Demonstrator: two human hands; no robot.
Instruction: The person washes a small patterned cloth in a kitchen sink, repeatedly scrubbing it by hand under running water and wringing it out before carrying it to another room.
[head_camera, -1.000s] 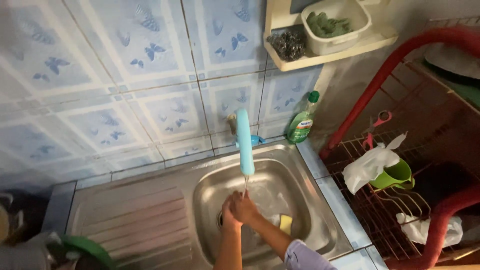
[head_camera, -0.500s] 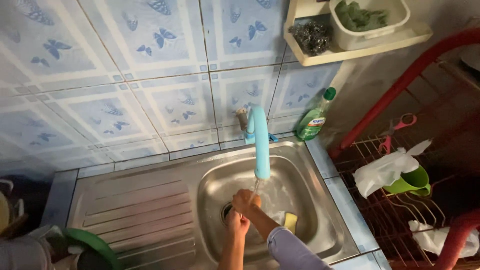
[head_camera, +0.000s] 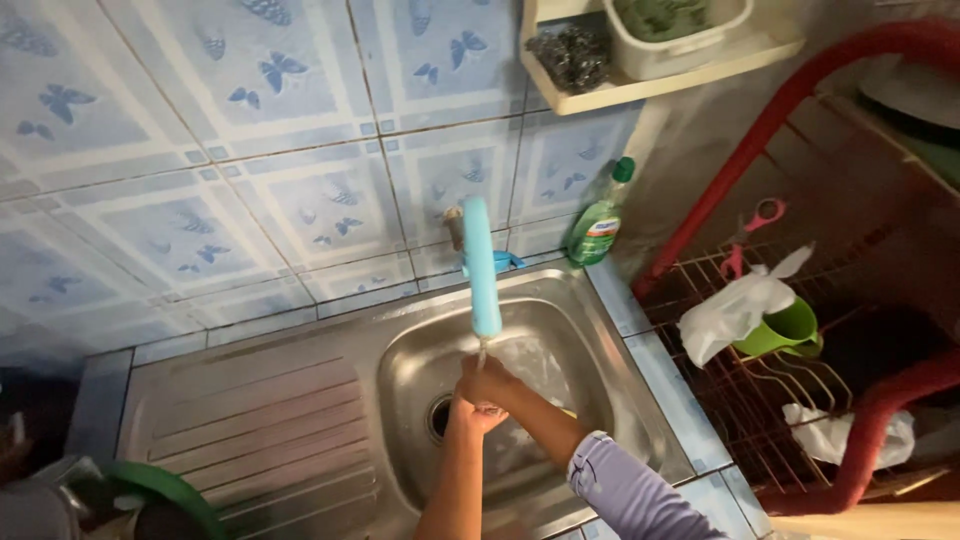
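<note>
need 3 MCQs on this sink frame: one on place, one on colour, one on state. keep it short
1. Where are the two hands?
A. On the draining board
B. Under the tap spout, over the sink basin
C. On the wall shelf

2. What colour is the tap spout?
A. Red
B. Light blue
C. Black

3. What state is the tap in?
A. Running
B. Off and dry
C. Taken off the wall

Key:
1 B: the left hand and right hand are pressed together just below the tap spout, above the sink.
2 B: the spout is a light blue tube; red belongs to the rack on the right.
3 A: a thin stream of water drops from the spout end onto the hands.
</note>
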